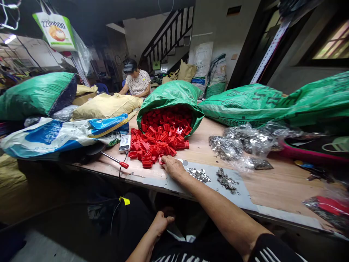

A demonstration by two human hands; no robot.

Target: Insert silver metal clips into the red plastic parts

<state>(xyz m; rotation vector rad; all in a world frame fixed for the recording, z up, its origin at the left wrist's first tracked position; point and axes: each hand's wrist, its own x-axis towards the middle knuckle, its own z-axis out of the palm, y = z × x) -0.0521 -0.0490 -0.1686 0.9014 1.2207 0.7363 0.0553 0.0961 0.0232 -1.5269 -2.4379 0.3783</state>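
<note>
At the front of a heap of small red plastic clips or housings [156, 140], my right hand [173, 167] has its fingers closed around the edge of one red plastic piece [161, 159]. The heap spills from a green woven sack [174, 92] lying on its side. Below the table edge, over my lap, is my left hand [160, 223]. Its thumb points right and its fingers curl into shadow; anything inside them is hidden. Right of my right wrist, a pile of small shiny metal pieces [199, 175] and a darker metal pile [227, 180] lie on a grey sheet [242, 187].
Clear bags of metal parts [226, 147] lie to the right, before green sacks [245, 100]. A red-tipped lever [124, 165] and a small white device [124, 143] with a cable are left. Across the table sits a person [137, 82].
</note>
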